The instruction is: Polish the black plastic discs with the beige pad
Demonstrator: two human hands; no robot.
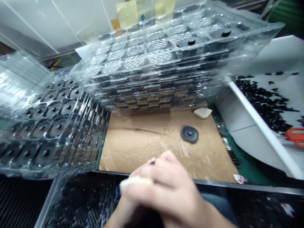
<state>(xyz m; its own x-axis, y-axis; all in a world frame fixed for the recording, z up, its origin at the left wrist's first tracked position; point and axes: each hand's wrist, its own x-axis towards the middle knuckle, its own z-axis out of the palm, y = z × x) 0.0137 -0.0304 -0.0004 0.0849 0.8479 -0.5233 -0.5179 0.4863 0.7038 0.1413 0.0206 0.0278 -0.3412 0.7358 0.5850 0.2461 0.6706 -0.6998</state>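
Note:
My right hand and my left hand are pressed together at the bottom middle, over the near edge of the cardboard. Both are closed and blurred by motion. Between the fingers a small dark spot shows, but the thing they grip is mostly hidden. A pale cover, perhaps a finger cot or tape, wraps a thumb or finger. Beyond the hands, one dark oval disc with a small central stud lies on the cardboard sheet. Farther back on it is a whitish wedge-shaped piece.
Stacked clear trays rise behind the cardboard, a few dark parts in the top one. More trays at left hold dark oval discs. At right, a white bin contains many small black pieces and orange-handled scissors.

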